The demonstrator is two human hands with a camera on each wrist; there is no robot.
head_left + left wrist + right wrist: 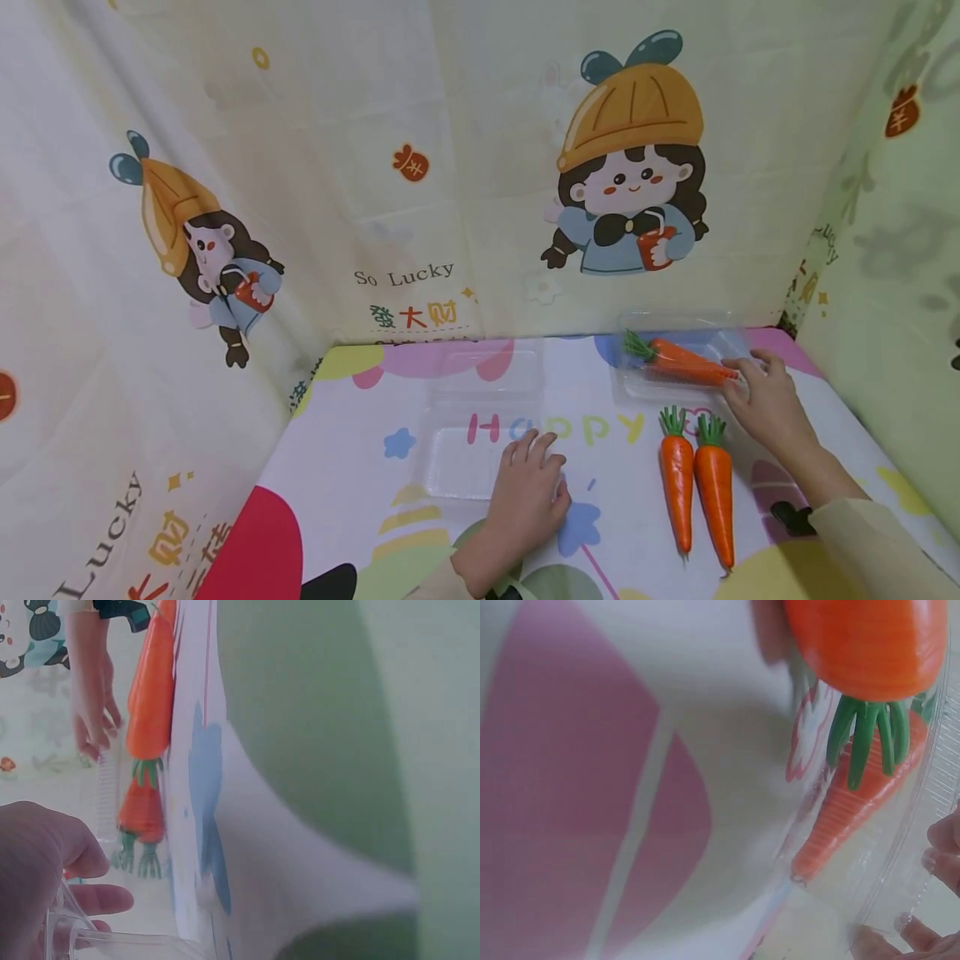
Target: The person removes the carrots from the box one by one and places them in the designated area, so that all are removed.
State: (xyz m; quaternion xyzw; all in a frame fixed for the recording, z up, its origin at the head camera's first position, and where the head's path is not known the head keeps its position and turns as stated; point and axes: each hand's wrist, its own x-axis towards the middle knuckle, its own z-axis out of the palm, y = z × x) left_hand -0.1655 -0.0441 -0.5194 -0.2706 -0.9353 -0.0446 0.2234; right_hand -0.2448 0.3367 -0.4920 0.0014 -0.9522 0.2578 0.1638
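Observation:
A lidded clear plastic box (pixel 457 462) lies opened out at centre left. My left hand (pixel 528 492) rests over its right side, fingers spread and loosely bent; in the left wrist view the plastic corner overlaps its fingertips. At the back right, a second clear plastic box (pixel 637 388) holds an orange carrot (pixel 678 360) with green stubs, lying slantwise. My right hand (pixel 772 404) is at this box's right end, fingers apart and bent, near the carrot's tip. In the right wrist view its fingertips (pixel 941 862) are right by the box's rim.
Two more carrots, one on the left (pixel 677 483) and one on the right (pixel 715 492), lie side by side in front of the filled box, tops pointing away. The printed tablecloth (pixel 352 467) ends at patterned curtains (pixel 480 167) at the back and sides.

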